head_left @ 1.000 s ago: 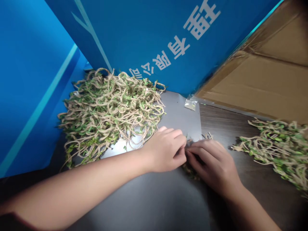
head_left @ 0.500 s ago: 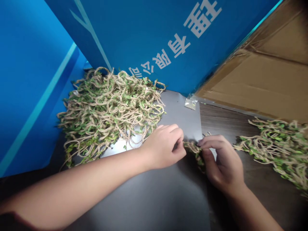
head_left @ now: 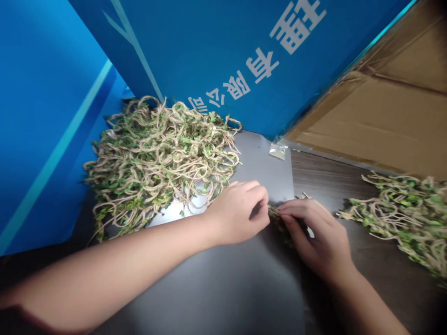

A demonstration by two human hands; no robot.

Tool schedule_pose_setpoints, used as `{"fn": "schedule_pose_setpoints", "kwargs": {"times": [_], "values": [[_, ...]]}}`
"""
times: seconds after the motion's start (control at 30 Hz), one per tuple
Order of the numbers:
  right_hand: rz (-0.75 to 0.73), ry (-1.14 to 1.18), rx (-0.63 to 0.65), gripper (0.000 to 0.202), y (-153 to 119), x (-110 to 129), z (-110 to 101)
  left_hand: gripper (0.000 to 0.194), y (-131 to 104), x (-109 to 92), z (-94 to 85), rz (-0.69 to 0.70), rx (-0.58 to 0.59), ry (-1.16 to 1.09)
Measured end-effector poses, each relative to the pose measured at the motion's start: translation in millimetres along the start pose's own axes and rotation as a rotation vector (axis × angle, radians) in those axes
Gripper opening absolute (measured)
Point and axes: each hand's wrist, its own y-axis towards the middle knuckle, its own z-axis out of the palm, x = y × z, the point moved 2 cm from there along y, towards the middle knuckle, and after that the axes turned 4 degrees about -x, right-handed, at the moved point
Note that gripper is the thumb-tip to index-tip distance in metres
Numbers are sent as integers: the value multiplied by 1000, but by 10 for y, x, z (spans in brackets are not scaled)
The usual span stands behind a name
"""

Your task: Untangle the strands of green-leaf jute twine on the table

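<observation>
My left hand [head_left: 240, 211] is closed in a pinch over the grey sheet, its fingertips on one end of a short length of leafy twine [head_left: 278, 222]. From the other side, my right hand [head_left: 316, 232] pinches the same twine between thumb and fingers, close to the left. The twine is tan cord with small green leaves, partly hidden and shadowed by the hands. Left of them lies a big tangled heap of leafy twine [head_left: 164, 153]. A second, flatter pile of leafy twine [head_left: 408, 214] rests on the dark floor at the right.
Blue printed panels [head_left: 209, 51] with white characters stand behind and left of the heap. A taped cardboard box [head_left: 391, 121] is at the back right. Near its corner a scrap of clear plastic [head_left: 278, 150] lies on the grey sheet [head_left: 216, 288]. Dark wood-look flooring [head_left: 317, 167] shows beyond.
My right hand has moved left, nearer the left hand, and its fingers have straightened and closed together on the twine. The left hand has hardly moved.
</observation>
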Motion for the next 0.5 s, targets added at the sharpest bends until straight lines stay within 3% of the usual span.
{"fn": "schedule_pose_setpoints", "kwargs": {"times": [0.17, 0.27, 0.4, 0.5], "values": [[7, -35, 85, 31, -38, -31, 44, 7, 6, 7, 0, -13, 6, -24], [18, -67, 82, 26, -40, -35, 58, 8, 6, 3, -3, -14, 19, -26], [7, -52, 34, 17, -39, -20, 18, 8, 7, -4, -3, -12, 24, -15], [89, 20, -77, 16, -70, -16, -25, 8, 8, -5, -2, -30, 5, -18]]}}
